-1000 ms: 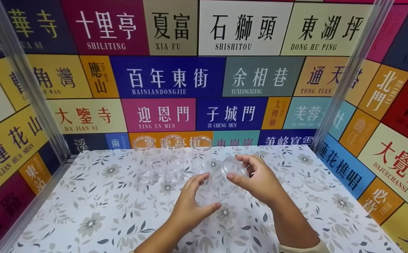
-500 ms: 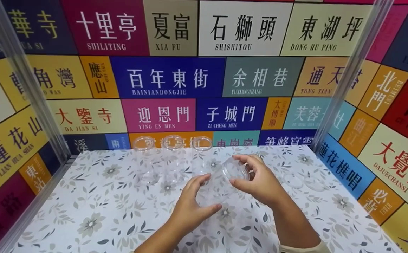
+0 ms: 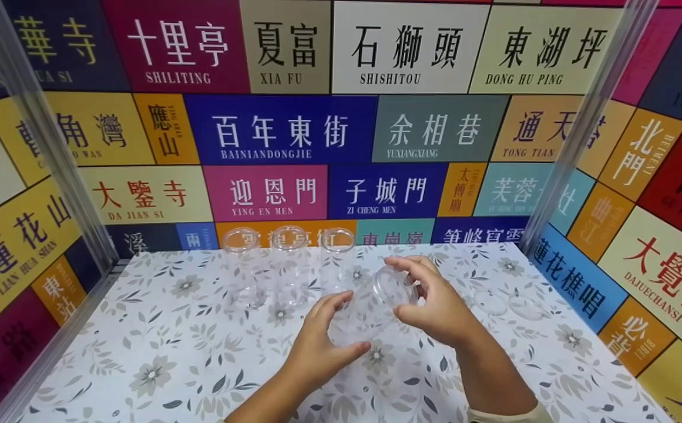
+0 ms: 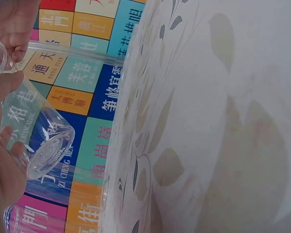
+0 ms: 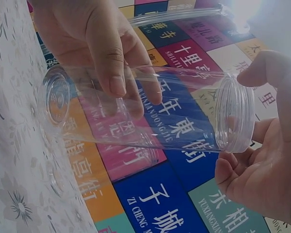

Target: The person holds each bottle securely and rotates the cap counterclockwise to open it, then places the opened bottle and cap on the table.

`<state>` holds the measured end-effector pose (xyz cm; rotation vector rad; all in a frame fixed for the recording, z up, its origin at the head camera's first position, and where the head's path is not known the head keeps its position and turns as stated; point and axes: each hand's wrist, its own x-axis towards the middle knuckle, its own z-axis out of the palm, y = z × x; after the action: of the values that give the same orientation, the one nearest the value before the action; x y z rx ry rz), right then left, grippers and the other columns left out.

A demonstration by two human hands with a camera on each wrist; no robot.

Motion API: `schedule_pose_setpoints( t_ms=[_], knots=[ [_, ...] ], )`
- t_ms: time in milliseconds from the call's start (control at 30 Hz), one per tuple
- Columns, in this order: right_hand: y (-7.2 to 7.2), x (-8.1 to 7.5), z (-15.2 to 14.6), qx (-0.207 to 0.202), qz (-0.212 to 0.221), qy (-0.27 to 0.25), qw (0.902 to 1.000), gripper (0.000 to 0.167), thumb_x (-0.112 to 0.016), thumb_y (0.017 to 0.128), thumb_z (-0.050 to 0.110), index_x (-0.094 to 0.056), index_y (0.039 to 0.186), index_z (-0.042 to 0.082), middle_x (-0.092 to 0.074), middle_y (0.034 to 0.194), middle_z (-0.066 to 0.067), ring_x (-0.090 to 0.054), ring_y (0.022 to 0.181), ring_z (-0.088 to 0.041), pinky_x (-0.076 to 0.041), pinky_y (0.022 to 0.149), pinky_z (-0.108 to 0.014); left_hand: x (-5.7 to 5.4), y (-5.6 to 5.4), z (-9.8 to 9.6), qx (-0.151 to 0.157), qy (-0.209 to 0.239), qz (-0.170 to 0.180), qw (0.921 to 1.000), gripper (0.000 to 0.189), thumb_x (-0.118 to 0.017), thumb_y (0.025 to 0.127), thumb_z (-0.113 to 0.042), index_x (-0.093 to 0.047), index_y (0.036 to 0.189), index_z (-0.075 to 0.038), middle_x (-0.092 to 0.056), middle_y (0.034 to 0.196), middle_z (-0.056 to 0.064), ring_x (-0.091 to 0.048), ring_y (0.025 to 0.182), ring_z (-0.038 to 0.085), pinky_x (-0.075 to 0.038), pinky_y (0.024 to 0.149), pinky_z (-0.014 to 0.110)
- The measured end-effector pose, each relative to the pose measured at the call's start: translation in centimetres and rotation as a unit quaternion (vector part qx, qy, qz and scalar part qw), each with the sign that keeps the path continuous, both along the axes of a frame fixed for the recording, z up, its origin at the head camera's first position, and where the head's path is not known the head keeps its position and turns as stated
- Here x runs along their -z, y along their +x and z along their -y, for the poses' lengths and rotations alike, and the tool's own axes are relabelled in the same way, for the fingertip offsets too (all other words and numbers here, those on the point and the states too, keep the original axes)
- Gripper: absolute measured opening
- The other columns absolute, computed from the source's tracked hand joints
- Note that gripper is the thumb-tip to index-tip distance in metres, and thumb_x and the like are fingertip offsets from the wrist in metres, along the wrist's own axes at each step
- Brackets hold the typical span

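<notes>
A clear plastic jar [image 3: 355, 314] is held tilted above the table, its mouth end to the right. My left hand [image 3: 323, 335] grips the jar's body between thumb and fingers. At the mouth end, my right hand [image 3: 434, 299] pinches the rim of a clear lid [image 5: 240, 119], thumb on one side and fingers on the other. The lid sits at the mouth; whether it is threaded on cannot be told. In the left wrist view the jar's round base [image 4: 51, 155] points toward the wall side, with part of the body behind the left hand's fingers.
Three more clear jars, a left one [image 3: 241, 273], a middle one [image 3: 289, 270] and a right one [image 3: 336, 264], stand upright at the table's back. Clear round lids [image 3: 526, 306] lie to the right. The flower-patterned tabletop [image 3: 153, 376] meets sign-covered walls [image 3: 282, 129].
The right hand has turned and shifted slightly right, its thumb moving along the lid's rim. The lid's angle has changed. The left hand has stayed almost still.
</notes>
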<state>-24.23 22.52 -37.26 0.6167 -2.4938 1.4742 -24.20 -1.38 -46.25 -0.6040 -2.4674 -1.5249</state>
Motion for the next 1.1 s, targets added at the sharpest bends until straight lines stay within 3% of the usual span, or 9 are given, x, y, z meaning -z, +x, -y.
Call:
schedule_pose_setpoints(
  t_ms=[200,433,700,867,1100],
  knots=[
    [0.2,-0.3,-0.1,0.013,0.0,-0.036,0.9993,0.069,-0.073,0.079,0.002,-0.062,0.146,0.014,-0.055,0.135,-0.01,-0.047,0.113,-0.024,-0.05,0.088,-0.027,0.1,-0.1,-0.1,0.006,0.012,0.008,0.9999,0.086,-0.094,0.082,-0.037,-0.051,0.156,-0.024,-0.057,0.154,-0.005,-0.056,0.141,0.024,-0.049,0.12,0.051],
    [0.4,-0.4,-0.4,0.009,0.018,-0.116,0.993,0.065,-0.076,0.087,0.002,-0.056,0.149,0.005,-0.054,0.132,-0.015,-0.048,0.112,-0.024,-0.047,0.088,-0.022,0.1,-0.4,-0.3,0.005,0.034,0.032,0.9989,0.087,-0.094,0.082,-0.039,-0.05,0.156,-0.027,-0.056,0.154,-0.004,-0.055,0.144,0.025,-0.046,0.122,0.053],
    [0.4,0.1,-1.5,0.006,0.045,-0.174,0.9837,0.065,-0.075,0.09,-0.002,-0.052,0.151,0.002,-0.056,0.135,-0.011,-0.055,0.11,-0.024,-0.054,0.087,-0.021,0.8,-0.8,-0.4,-0.02,0.05,0.051,0.9972,0.086,-0.093,0.083,-0.039,-0.05,0.156,-0.028,-0.056,0.156,-0.002,-0.052,0.148,0.028,-0.042,0.124,0.058],
    [0.5,0.8,-3.2,0.022,0.066,-0.185,0.9802,0.072,-0.075,0.09,-0.006,-0.046,0.155,0.004,-0.055,0.14,-0.013,-0.06,0.105,-0.024,-0.06,0.086,-0.025,1.1,-1.6,-1.1,-0.024,0.059,0.049,0.9968,0.083,-0.092,0.083,-0.039,-0.052,0.155,-0.025,-0.058,0.155,0.0,-0.05,0.144,0.031,-0.043,0.123,0.058],
    [0.0,2.1,-5.6,0.04,0.095,-0.156,0.9824,0.079,-0.077,0.091,-0.001,-0.042,0.16,0.013,-0.05,0.153,-0.011,-0.064,0.12,-0.02,-0.061,0.092,-0.025,0.9,-3.0,-2.6,-0.009,0.096,0.064,0.9933,0.08,-0.091,0.085,-0.031,-0.051,0.153,-0.02,-0.057,0.155,0.001,-0.05,0.145,0.029,-0.041,0.125,0.055]
  ],
)
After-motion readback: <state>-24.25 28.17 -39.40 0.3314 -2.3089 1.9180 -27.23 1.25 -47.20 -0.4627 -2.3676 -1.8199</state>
